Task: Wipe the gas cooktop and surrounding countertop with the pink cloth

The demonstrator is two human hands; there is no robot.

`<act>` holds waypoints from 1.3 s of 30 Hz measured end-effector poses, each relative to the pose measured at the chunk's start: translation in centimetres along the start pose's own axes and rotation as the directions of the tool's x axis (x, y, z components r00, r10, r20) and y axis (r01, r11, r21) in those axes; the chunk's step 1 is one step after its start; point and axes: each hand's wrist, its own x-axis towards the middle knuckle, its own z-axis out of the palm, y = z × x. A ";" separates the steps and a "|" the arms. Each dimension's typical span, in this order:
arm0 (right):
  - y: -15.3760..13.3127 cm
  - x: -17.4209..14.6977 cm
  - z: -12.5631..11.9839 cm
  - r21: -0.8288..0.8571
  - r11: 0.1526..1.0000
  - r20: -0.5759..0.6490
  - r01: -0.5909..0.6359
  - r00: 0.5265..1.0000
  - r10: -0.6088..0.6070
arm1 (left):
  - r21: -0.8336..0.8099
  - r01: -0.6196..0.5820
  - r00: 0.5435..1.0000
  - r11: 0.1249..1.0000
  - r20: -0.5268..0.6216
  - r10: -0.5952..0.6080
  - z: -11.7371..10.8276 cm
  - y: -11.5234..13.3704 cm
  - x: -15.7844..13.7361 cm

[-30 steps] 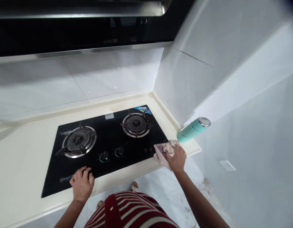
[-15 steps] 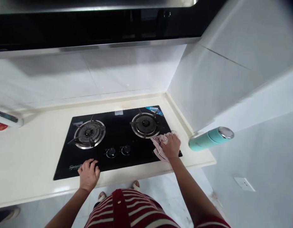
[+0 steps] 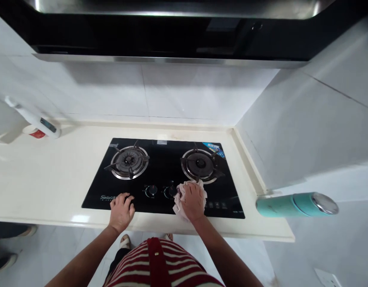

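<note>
Pale cream table (image 3: pixel 73 167) runs along a tiled wall, with a black range hood (image 3: pixel 172 38) overhead, its lower edge trimmed in bright metal. Set into the table: a black glass two-burner gas cooktop (image 3: pixel 166 165). Person at the front edge, red-and-cream striped top (image 3: pixel 130 271). Teal flask (image 3: pixel 288 205) with silvery lid, on the table's right end, near the cooktop's front right corner. White device (image 3: pixel 36 118) with a dark panel, well to the left, near the wall. Left burner (image 3: pixel 124 160) and right burner (image 3: pixel 198 162) both carry dark pan supports. Pale pink cloth (image 3: pixel 178 206) lies bunched on the cooktop just in front of the right burner, beside the right knob. Right hand (image 3: pixel 193 201) clamped on this cloth, pressing from above. Left hand (image 3: pixel 122 212) holds nothing; fingers bent and slightly apart, resting at the cooktop's front edge near the printed lettering. Red-and-white cup (image 3: pixel 37 132) beside the white device; contact unclear. Blue sticker (image 3: pixel 214 148) at the cooktop's back right corner. Smallest noted: left knob (image 3: pixel 153 190) and right knob (image 3: pixel 172 191), between the burners, toward the front.
</note>
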 end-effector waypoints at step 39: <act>1.5 2.1 -5.1 0.726 0.682 0.045 -0.084 0.996 0.075 | -0.057 0.037 0.999 0.998 0.026 -0.036 -0.2 0.5 -0.7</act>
